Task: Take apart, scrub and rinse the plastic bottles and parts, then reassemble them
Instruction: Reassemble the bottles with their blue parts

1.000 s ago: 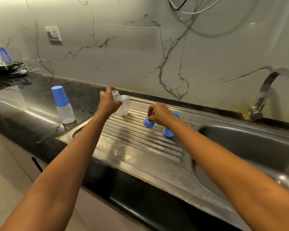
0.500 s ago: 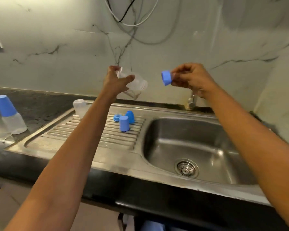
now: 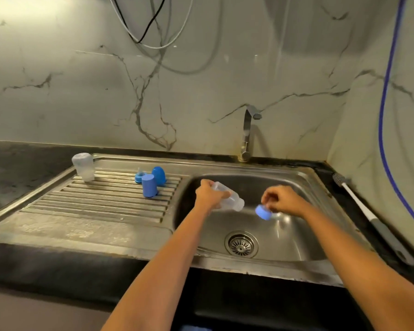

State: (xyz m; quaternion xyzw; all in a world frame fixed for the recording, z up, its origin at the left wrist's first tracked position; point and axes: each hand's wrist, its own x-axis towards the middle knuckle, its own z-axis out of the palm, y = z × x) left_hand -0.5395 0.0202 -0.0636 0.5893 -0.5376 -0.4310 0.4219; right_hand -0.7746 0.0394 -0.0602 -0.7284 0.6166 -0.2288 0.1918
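- left hand (image 3: 209, 193): fingers curled round a clear bottle (image 3: 231, 201). The bottle is tilted, its free end pointing toward the right hand. Can't tell which end is the mouth.
- right hand (image 3: 282, 200): fingertips pinch a blue cap (image 3: 263, 212) from above. The cap hangs under the fingers, just beside the bottle's free end, with a small gap and no contact.
- Both hands are held in the air inside the outline of the sink basin (image 3: 296, 177), above its floor. The drain (image 3: 241, 244) is below and between them, on the near side.
- faucet (image 3: 247, 132): beyond the hands at the back rim, roughly between them, spout above hand level. Open air between spout and hands.
- Left of left hand: the basin's left wall is close, then the ribbed drainboard (image 3: 101, 201), then black tabletop (image 3: 22, 163).
- On the drainboard, left of and beyond the left hand: a tall blue cover (image 3: 149, 185), a blue dome (image 3: 159, 175) and a blue ring (image 3: 138, 176), bunched tight. The near ribs are open.
- Farther left, by the drainboard's raised back rim: a second clear bottle (image 3: 83, 166), standing.
- Right of right hand: basin wall, rim, then a bottle brush (image 3: 373, 223) lying on the tabletop strip along the side wall, well apart from the hand.
- A blue hose (image 3: 384, 111) hangs down the far-right wall, and cables (image 3: 153, 32) loop high above the hands.
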